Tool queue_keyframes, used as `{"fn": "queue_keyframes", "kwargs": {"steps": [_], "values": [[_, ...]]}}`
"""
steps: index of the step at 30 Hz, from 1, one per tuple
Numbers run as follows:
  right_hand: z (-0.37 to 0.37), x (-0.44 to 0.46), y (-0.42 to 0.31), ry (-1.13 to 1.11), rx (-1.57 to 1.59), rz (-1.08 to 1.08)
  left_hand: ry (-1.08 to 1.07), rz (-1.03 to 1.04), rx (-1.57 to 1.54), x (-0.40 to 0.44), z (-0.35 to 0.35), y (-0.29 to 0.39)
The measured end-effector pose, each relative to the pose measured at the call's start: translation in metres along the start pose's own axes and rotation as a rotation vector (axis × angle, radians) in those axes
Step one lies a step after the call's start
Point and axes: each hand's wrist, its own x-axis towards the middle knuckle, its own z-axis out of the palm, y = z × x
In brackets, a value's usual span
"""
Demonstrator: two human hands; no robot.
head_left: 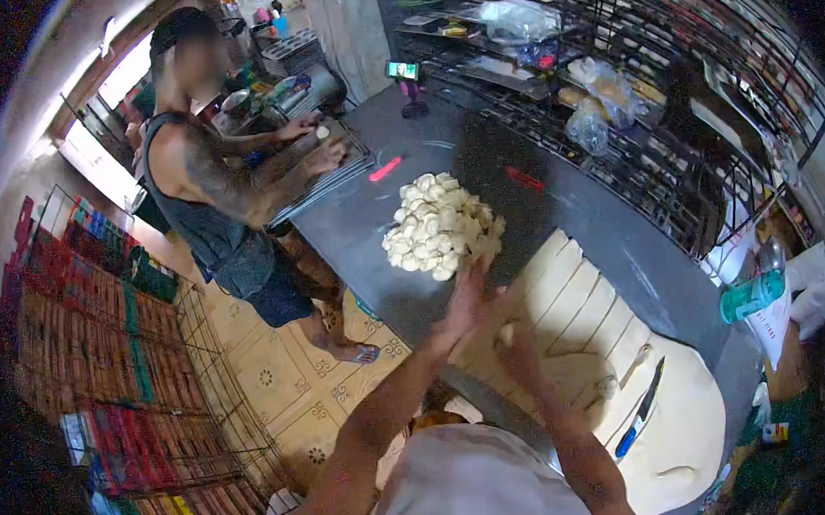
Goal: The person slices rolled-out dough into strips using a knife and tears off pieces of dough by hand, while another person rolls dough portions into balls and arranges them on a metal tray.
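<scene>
A heap of small pale dough pieces point(439, 223) is piled on the dark tabletop point(337, 247). My left hand point(472, 296) is at the heap's near edge, its fingers apart, with no piece visible in it. My right hand point(520, 345) is over the dough sheet point(691, 411), its fingers curled around a small piece of dough point(507, 333). Parallel cuts divide the far part of the sheet into strips. On the uncut part lies a knife with a blue and black handle point(633, 435), beside a thin dough scrap point(635, 365).
Across the table's left corner a co-worker point(203, 175) handles dough over stacked trays point(333, 173). A phone on a stand point(404, 71) is at the back. Wire racks point(641, 171) with bagged goods line the right; crates point(109, 339) stand at left. A red scraper-like item point(385, 169) lies nearby.
</scene>
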Motion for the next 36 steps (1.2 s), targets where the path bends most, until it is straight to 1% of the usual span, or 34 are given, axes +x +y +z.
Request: {"fn": "queue_keyframes", "kwargs": {"steps": [1,3,4,5,6,8,9,10,11,13,15,18,19,23,24,25,26,28,29,33,34,36], "values": [[0.027,0.011,0.037,0.199,0.044,-0.065,-0.008,0.001,0.006,-0.027,0.002,-0.019],[0.067,-0.025,0.094,0.597,0.129,-0.201,-0.670,-0.449,-0.709,-0.084,-0.005,-0.051],[0.060,-0.024,0.088,0.595,0.132,-0.205,-0.665,-0.449,-0.706,-0.083,-0.005,-0.050],[0.041,-0.030,0.071,0.382,0.068,-0.132,-0.652,-0.465,-0.651,-0.102,0.016,-0.031],[0.016,-0.035,0.049,0.168,0.000,-0.060,-0.638,-0.481,-0.599,-0.128,0.011,-0.016],[-0.019,-0.038,0.008,-0.250,-0.134,0.093,-0.622,-0.506,-0.494,-0.142,0.023,-0.008],[-0.023,-0.040,0.000,-0.257,-0.137,0.096,-0.611,-0.522,-0.441,-0.146,0.029,-0.007],[-0.026,-0.041,-0.010,-0.253,-0.110,0.186,-0.597,-0.542,-0.383,-0.161,0.031,0.007],[-0.027,-0.042,-0.018,-0.245,-0.083,0.276,-0.584,-0.558,-0.325,-0.172,0.017,0.009],[-0.031,-0.039,-0.024,-0.212,-0.040,0.459,-0.563,-0.575,-0.220,-0.178,0.020,0.015],[-0.019,-0.040,-0.012,-0.210,-0.034,0.469,-0.551,-0.593,-0.117,-0.182,0.021,0.023],[0.009,-0.033,0.010,-0.203,0.017,0.457,-0.520,-0.609,0.063,-0.167,0.025,0.026],[0.007,-0.030,0.005,-0.204,0.021,0.449,-0.514,-0.608,0.069,-0.169,0.025,0.022],[-0.022,-0.034,-0.032,-0.275,-0.413,0.180,-0.701,-0.835,-0.308,-0.182,0.027,0.003],[-0.029,-0.032,-0.037,-0.276,-0.412,0.175,-0.714,-0.766,-0.232,-0.179,0.024,0.005],[-0.037,-0.026,-0.040,-0.300,-0.188,0.249,-0.725,-0.696,-0.157,-0.172,0.022,0.005],[-0.045,-0.020,-0.043,-0.323,0.038,0.321,-0.719,-0.698,-0.155,-0.167,0.019,-0.003],[-0.054,-0.014,-0.047,-0.359,0.491,0.464,-0.448,-0.400,-0.471,-0.151,0.016,-0.024],[-0.056,-0.012,-0.048,-0.358,0.489,0.457,-0.443,-0.395,-0.470,-0.130,0.018,-0.028],[-0.066,-0.009,-0.049,-0.324,0.333,0.417,0.206,-0.139,-0.103,-0.043,0.032,-0.021],[-0.064,-0.006,-0.049,-0.314,0.298,0.406,0.204,-0.134,-0.107,-0.043,0.035,-0.028],[-0.057,-0.008,-0.053,-0.321,0.233,0.388,0.044,-0.180,-0.242,-0.083,0.023,-0.035]]}}
